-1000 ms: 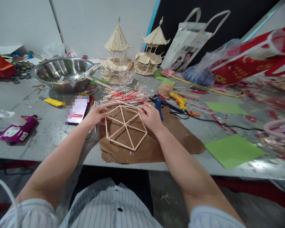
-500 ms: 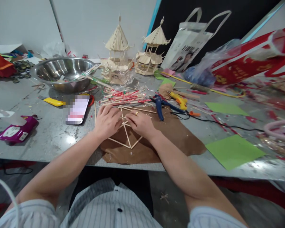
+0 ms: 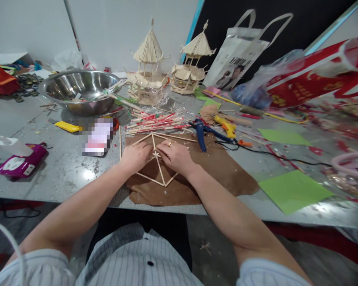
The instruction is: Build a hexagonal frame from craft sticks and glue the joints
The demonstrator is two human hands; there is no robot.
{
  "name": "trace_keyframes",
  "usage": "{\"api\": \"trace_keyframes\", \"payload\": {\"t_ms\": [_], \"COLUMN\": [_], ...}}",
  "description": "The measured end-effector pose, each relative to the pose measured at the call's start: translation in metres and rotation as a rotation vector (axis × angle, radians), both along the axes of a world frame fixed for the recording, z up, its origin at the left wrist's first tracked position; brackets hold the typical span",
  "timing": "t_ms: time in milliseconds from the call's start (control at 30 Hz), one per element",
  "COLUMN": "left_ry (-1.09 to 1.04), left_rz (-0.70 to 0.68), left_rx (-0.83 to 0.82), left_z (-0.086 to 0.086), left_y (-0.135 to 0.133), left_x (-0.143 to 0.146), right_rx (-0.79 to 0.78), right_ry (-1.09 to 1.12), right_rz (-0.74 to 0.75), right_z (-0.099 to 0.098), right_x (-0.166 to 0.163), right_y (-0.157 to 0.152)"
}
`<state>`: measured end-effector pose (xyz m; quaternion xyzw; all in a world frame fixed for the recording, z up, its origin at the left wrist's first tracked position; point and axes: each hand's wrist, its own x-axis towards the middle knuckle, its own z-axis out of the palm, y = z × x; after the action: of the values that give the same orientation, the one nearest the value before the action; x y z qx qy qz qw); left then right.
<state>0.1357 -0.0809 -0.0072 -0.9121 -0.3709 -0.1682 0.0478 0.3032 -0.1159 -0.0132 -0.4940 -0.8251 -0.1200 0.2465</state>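
Head view: both hands rest on a hexagon frame (image 3: 155, 159) of thin wooden sticks, which lies flat on a brown paper sheet (image 3: 214, 167) at the near edge of the tabletop (image 3: 62, 167). The left hand (image 3: 135, 155) lies palm down over the frame's left half, fingers curled loosely and pressing near the centre where the spokes meet; it grips nothing that I can see. The right hand (image 3: 175, 155), a ring on one finger, presses the same hub from the other side, fingertips down, not closed around any stick.

Risks, as I judge them: the spokes look slight, and uneven pressure at the hub could snap one or push a joint out of line. If the glue there is soft, fingers could stick or drag the crossing off centre. The glue gun (image 3: 200, 135) lies just beyond the right hand with its cord (image 3: 271, 155) trailing across the tabletop; a wrist catching it could pull the gun onto the frame.

Containers: a steel bowl (image 3: 77, 89) at the back left holds a few sticks and scraps. A white carrier bag (image 3: 238, 59) stands behind the two stick pagodas (image 3: 150, 67); its contents are hidden. A loose pile of sticks (image 3: 158, 121) lies between bowl and frame.
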Motion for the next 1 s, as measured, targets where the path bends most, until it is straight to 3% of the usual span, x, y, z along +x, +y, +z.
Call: {"api": "trace_keyframes", "payload": {"t_ms": [467,600,700,767,900,1000], "left_ry": [0.057,0.041,0.008,-0.023,-0.054,-0.054], "left_rz": [0.087,0.121,0.141,0.144,0.159,0.168], "left_rx": [-0.077,-0.118,-0.151,-0.177,-0.219,-0.218], "left_z": [0.000,0.001,0.001,0.001,0.000,0.000], "left_y": [-0.001,0.001,0.003,0.003,0.006,0.008], "left_x": [0.002,0.000,-0.001,-0.002,-0.004,-0.005], "right_rx": [-0.006,0.098,0.247,0.249,0.027,-0.223], "right_ry": [0.005,0.142,0.310,0.362,0.396,0.417], "right_rz": [0.046,0.024,-0.218,-0.429,-0.919,-1.052], "right_z": [0.002,0.002,-0.001,-0.008,-0.026,-0.036], "right_x": [-0.002,0.008,0.037,0.063,0.110,0.125], "right_y": [0.002,0.008,0.017,0.024,0.034,0.039]}}
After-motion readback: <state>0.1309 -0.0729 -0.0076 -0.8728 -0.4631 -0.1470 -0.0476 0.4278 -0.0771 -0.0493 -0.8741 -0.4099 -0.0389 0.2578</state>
